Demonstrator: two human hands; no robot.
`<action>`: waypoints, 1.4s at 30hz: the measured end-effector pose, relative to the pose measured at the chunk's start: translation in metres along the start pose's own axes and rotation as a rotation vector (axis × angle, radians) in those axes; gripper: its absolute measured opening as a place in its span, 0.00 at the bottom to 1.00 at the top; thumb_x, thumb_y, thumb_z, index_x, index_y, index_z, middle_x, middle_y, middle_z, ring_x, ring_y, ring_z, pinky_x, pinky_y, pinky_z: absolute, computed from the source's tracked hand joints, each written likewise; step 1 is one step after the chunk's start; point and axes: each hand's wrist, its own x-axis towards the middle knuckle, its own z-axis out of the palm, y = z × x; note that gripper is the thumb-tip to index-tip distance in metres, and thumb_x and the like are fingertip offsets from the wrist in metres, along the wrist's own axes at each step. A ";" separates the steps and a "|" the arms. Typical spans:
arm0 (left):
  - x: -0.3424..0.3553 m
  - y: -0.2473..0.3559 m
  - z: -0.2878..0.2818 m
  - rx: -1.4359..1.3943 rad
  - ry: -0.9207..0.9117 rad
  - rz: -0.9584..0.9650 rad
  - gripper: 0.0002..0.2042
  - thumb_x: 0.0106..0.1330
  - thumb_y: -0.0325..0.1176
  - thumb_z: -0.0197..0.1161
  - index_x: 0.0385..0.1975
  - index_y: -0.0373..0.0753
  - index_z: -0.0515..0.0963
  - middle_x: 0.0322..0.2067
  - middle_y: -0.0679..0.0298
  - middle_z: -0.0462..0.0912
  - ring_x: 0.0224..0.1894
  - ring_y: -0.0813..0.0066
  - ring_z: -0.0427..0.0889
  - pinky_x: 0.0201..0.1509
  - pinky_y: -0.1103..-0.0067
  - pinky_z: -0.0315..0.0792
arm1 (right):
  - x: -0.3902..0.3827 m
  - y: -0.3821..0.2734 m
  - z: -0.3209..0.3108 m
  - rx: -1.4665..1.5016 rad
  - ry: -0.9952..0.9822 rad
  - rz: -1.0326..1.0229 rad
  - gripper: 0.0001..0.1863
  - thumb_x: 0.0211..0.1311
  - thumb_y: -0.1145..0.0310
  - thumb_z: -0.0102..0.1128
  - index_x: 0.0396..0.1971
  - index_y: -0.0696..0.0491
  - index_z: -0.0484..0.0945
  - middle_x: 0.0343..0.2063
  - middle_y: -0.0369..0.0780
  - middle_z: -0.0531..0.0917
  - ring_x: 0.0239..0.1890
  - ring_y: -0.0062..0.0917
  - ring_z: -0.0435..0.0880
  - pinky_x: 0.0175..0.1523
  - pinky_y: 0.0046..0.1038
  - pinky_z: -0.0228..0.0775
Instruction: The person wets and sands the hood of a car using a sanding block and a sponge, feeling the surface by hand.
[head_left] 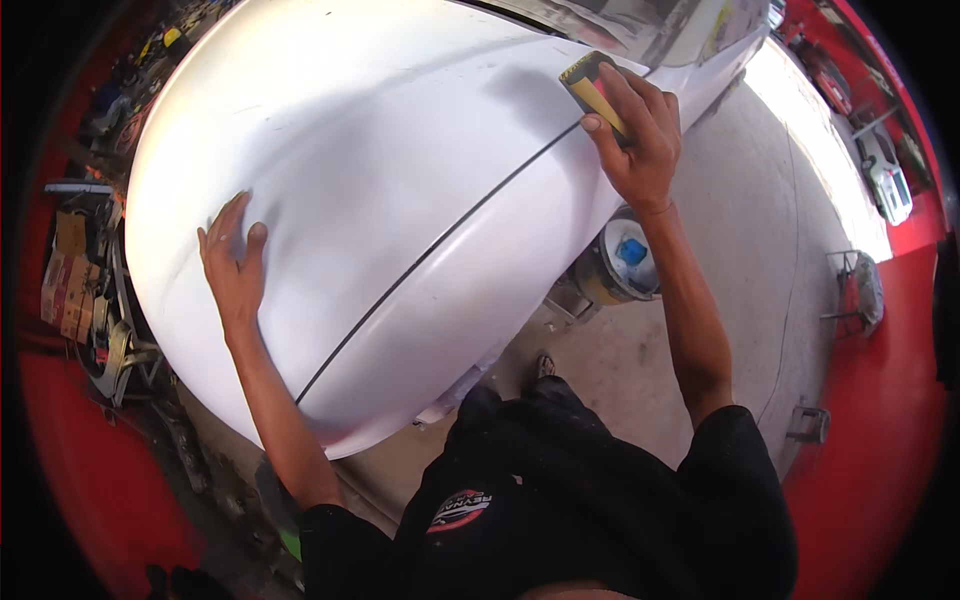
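In the head view, your right hand (642,140) pinches a yellow-and-black block (597,97) between thumb and fingers near the upper end of the dark seam (440,238) on the white car body (400,150); its underside is hidden, so contact seems likely but uncertain. Your left hand (235,268) lies on the car body, thumb spread from fingers.

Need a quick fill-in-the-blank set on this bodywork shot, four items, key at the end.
1. The block with a yellow side is held in the person's ____ hand.
2. The left hand is spread over a car hood coloured ____.
3. On the round container beside the car lies something coloured ____.
4. The person's T-shirt is mainly ____.

Missing words: right; white; blue; black.
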 end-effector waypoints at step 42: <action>-0.025 0.109 0.018 0.222 0.211 -0.229 0.26 0.74 0.53 0.64 0.62 0.40 0.85 0.68 0.50 0.80 0.73 0.48 0.72 0.78 0.60 0.65 | -0.538 0.302 -0.032 1.183 -0.211 2.152 0.31 0.79 0.42 0.57 0.66 0.52 0.79 0.57 0.40 0.87 0.53 0.37 0.88 0.56 0.41 0.84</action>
